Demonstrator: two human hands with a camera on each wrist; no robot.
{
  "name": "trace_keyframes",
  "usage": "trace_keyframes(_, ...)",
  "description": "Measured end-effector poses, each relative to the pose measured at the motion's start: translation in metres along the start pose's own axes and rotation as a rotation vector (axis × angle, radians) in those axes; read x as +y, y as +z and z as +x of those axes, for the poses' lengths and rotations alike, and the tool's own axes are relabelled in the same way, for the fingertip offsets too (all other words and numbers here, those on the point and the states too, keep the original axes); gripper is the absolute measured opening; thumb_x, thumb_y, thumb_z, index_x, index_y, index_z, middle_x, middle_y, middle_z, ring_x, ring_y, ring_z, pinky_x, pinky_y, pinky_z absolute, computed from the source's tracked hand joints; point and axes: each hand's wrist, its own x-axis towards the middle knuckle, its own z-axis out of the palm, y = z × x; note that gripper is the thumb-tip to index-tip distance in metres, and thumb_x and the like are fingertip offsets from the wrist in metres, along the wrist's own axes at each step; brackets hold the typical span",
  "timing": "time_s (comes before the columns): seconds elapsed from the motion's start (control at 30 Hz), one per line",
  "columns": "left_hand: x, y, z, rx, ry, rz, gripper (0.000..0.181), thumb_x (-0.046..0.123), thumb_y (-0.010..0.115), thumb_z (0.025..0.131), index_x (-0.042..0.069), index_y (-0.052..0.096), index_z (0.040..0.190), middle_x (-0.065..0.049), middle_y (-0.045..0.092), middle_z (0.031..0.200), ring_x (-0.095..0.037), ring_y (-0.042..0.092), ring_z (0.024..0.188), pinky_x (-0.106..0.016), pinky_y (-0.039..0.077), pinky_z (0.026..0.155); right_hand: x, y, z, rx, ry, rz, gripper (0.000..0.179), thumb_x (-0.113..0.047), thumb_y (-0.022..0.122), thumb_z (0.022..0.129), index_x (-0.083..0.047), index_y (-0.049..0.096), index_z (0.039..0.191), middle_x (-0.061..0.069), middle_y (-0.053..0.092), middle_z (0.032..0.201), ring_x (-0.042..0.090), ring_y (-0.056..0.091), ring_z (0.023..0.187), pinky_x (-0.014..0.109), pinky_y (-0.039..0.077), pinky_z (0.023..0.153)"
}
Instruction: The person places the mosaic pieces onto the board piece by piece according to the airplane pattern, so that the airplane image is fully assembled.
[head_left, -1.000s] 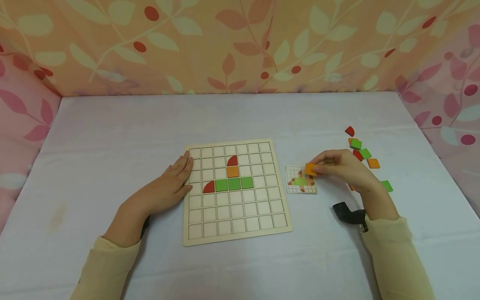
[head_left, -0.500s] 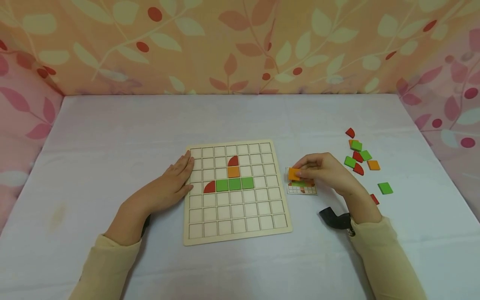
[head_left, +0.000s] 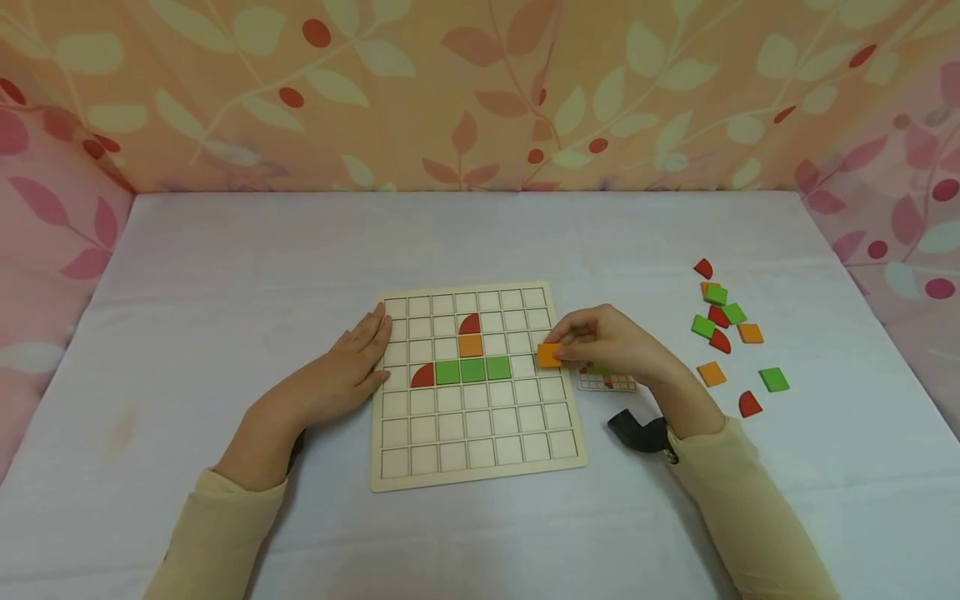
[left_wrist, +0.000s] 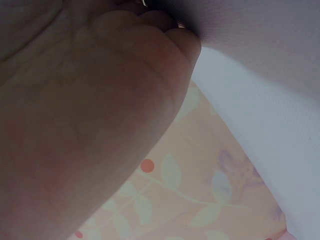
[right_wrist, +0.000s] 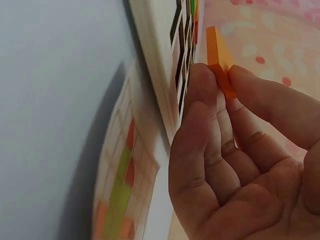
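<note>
A wooden grid board (head_left: pixel 480 479) lies in the middle of the table. On it sit a row of green square tiles (head_left: pixel 472 370) with a red quarter-circle tile (head_left: pixel 423 375) at its left end, and above them an orange tile (head_left: pixel 470 345) topped by another red quarter-circle (head_left: pixel 469 323). My left hand (head_left: pixel 330 379) rests at the board's left edge, fingers straight. My right hand (head_left: pixel 611 346) pinches an orange square tile (head_left: pixel 549 356) over the board's right edge; the right wrist view shows this tile (right_wrist: pixel 219 60) between thumb and fingers.
A small pattern card (head_left: pixel 607 382) lies right of the board, partly hidden under my right hand. Farther right are scattered loose tiles: green squares (head_left: pixel 774 380), orange squares (head_left: pixel 712 373) and red quarter-circles (head_left: pixel 749 404). A patterned cloth wall (head_left: pixel 375 100) closes off the back.
My right hand has moved left with the orange tile, from over the pattern card to the board's right edge. The left hand has stayed at the board.
</note>
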Motion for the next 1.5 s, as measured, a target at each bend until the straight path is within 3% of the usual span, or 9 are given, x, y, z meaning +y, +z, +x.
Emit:
trace_keyframes(0.2, 0.001, -0.001, 0.000, -0.003, -0.004, 0.000, 0.067, 0.017, 0.044, 0.100, -0.005, 0.003, 0.148, -0.016, -0.012, 0.156, -0.032, -0.008, 0.142, -0.052, 0.005, 0.113, -0.009, 0.008, 0.007, -0.023, -0.005, -0.028, 0.013, -0.004, 0.066, 0.086, 0.000, 0.070, 0.098, 0.008, 0.070, 0.090, 0.021, 0.058, 0.078, 0.028, 0.048, 0.066)
trace_keyframes(0.43, 0.001, 0.000, 0.000, 0.001, -0.005, 0.005, 0.067, 0.018, 0.044, 0.100, -0.005, 0.003, 0.148, -0.016, -0.012, 0.156, -0.032, -0.008, 0.142, -0.052, 0.005, 0.113, -0.015, 0.017, 0.011, -0.027, 0.019, 0.009, 0.013, -0.007, 0.071, 0.083, 0.001, 0.070, 0.094, 0.006, 0.068, 0.082, 0.020, 0.059, 0.077, 0.028, 0.048, 0.069)
trace_keyframes(0.57, 0.000, 0.000, 0.000, 0.005, -0.004, 0.010, 0.067, 0.018, 0.044, 0.100, -0.004, 0.004, 0.148, -0.016, -0.012, 0.156, -0.032, -0.007, 0.143, -0.052, 0.006, 0.113, -0.014, 0.018, 0.011, -0.016, 0.045, 0.026, 0.013, -0.007, 0.072, 0.082, 0.001, 0.069, 0.092, 0.006, 0.067, 0.077, 0.018, 0.057, 0.070, 0.024, 0.043, 0.054)
trace_keyframes(0.67, 0.000, 0.000, 0.000, 0.008, -0.005, 0.011, 0.067, 0.018, 0.044, 0.100, -0.004, 0.004, 0.149, -0.016, -0.012, 0.156, -0.032, -0.007, 0.143, -0.052, 0.006, 0.113, -0.013, 0.018, 0.011, -0.008, 0.048, 0.033, 0.013, -0.007, 0.072, 0.082, 0.001, 0.070, 0.092, 0.006, 0.068, 0.077, 0.018, 0.057, 0.069, 0.023, 0.043, 0.053)
trace_keyframes(0.87, 0.001, -0.001, -0.001, 0.006, -0.007, 0.005, 0.067, 0.018, 0.044, 0.100, -0.004, 0.004, 0.149, -0.015, -0.012, 0.156, -0.032, -0.007, 0.143, -0.052, 0.006, 0.113, -0.013, 0.020, 0.012, -0.001, 0.033, 0.033, 0.012, -0.005, 0.071, 0.083, 0.001, 0.072, 0.093, 0.007, 0.070, 0.084, 0.019, 0.059, 0.077, 0.028, 0.049, 0.069)
trace_keyframes(1.5, 0.002, -0.001, -0.002, 0.003, -0.008, 0.003, 0.066, 0.018, 0.043, 0.100, -0.004, 0.003, 0.149, -0.014, -0.012, 0.156, -0.031, -0.007, 0.143, -0.052, 0.005, 0.113, -0.015, 0.021, 0.013, 0.046, 0.066, -0.003, 0.013, -0.008, 0.075, 0.079, -0.001, 0.071, 0.090, 0.004, 0.070, 0.077, 0.017, 0.062, 0.074, 0.029, 0.048, 0.070)
